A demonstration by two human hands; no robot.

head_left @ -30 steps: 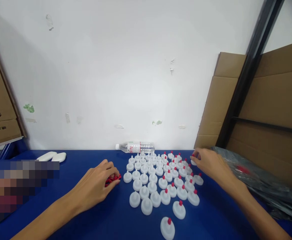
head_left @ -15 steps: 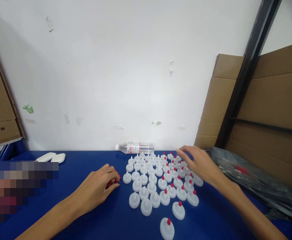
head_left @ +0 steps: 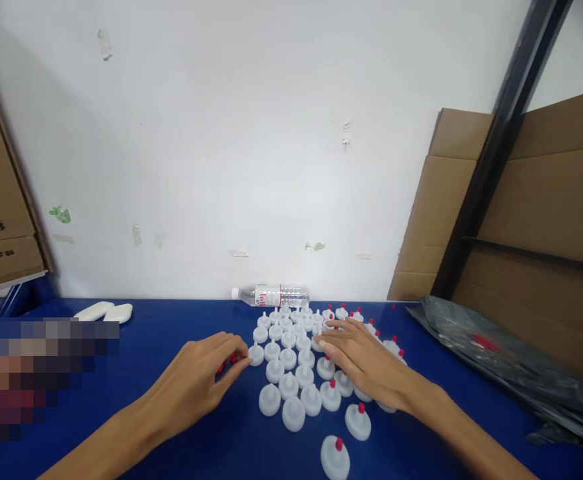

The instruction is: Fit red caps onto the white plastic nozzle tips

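Many white dome-shaped caps with nozzles (head_left: pixel 294 415) stand in rows on the blue table. Those on the right side carry small red tips (head_left: pixel 339 444). My right hand (head_left: pixel 371 360) reaches over the right part of the group, fingers stretched out and apart from the thumb, hiding several caps beneath. Its fingertips are close to a white cap; I see nothing held. Left of the group, my left hand (head_left: pixel 196 373) has curled fingers, with index and thumb tips together beside the nearest white cap. Loose red tips (head_left: pixel 232 359) show under its palm; whatever the fingertips hold is hidden.
A clear plastic bottle (head_left: pixel 271 295) lies along the wall behind the caps. Two white rounded objects (head_left: pixel 118 313) rest at the left. Grey plastic sheeting (head_left: pixel 476 353) covers the right side, near cardboard (head_left: pixel 551 200). A stray red tip (head_left: pixel 393 307) lies at the back edge.
My right hand has moved left and toward me, from the far right corner to over the caps. My left hand has shifted slightly right, its fingertips closing together.
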